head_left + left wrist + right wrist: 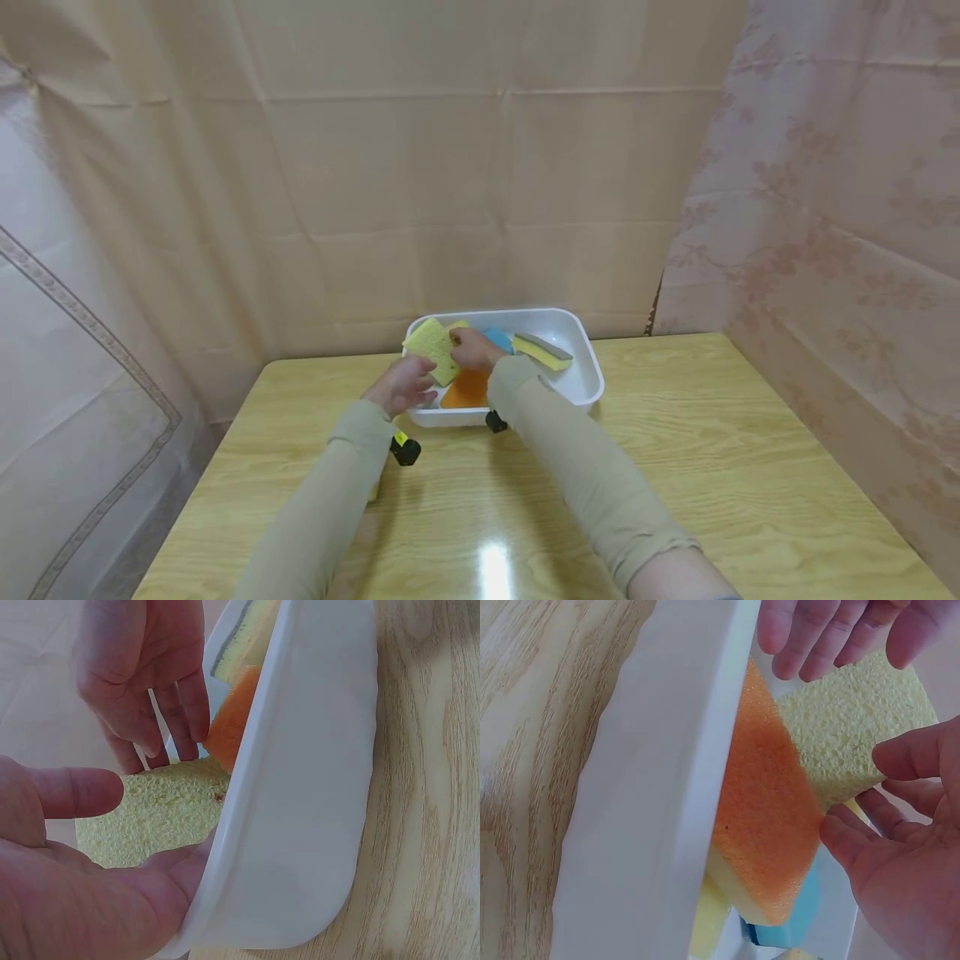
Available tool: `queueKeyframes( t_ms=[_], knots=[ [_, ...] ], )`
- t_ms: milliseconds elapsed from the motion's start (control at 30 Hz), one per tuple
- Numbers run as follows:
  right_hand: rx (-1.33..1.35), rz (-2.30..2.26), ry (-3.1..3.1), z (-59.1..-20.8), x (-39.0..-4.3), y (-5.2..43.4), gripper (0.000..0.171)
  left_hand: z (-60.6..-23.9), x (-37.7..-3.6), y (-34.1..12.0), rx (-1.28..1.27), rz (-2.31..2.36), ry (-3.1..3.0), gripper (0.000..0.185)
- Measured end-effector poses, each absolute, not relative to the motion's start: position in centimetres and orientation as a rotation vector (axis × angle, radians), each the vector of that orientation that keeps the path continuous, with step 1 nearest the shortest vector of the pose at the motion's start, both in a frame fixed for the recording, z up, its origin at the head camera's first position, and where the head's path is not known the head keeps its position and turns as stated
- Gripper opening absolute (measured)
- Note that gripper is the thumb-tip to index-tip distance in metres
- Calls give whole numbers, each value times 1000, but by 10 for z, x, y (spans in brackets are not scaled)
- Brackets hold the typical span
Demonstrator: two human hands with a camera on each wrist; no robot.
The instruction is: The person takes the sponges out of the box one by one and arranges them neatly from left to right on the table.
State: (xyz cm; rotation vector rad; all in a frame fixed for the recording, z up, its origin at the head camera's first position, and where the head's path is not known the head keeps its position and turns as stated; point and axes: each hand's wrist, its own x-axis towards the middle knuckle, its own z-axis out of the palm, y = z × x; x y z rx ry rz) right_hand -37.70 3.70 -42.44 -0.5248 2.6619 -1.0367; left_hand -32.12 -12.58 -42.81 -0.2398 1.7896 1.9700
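A light yellow porous sponge (431,346) leans at the left end of the white tray (588,367). My right hand (476,348) pinches its right corner, thumb on the near face and fingers behind, as the right wrist view shows. My left hand (405,385) is at the sponge's lower left, thumb spread away from the straight fingers, which reach over the tray's rim. An orange sponge (769,795) with a pale underside lies in the tray beside the yellow one. Behind my right hand is a blue sponge (498,338), partly covered.
A yellow sponge with a grey layer (542,350) lies in the tray's right part. The tray stands at the back of the wooden table (675,467), before a hanging beige cloth (465,167). A small yellow piece (373,492) shows beside my left forearm, mostly hidden.
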Motion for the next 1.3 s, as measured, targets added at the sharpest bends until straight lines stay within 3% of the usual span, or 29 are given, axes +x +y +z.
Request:
queueKeyframes(
  t_ms=[200, 433, 700, 1300],
  knots=[
    [-539, -1091, 2640, -422, -375, 41, 54, -426, -319, -126, -202, 1964, 1807, 52],
    [-537, -1216, 2634, -420, -376, 45, 41, -419, -319, -121, -126, 1919, 1953, 56],
    [-450, -1313, 2655, -414, -375, 46, 49, -410, -315, -116, -70, 1762, 2255, 67],
    [-339, -1587, 2732, -408, -367, 56, 38, -406, -318, -114, -24, 1931, 2451, 62]
  ],
)
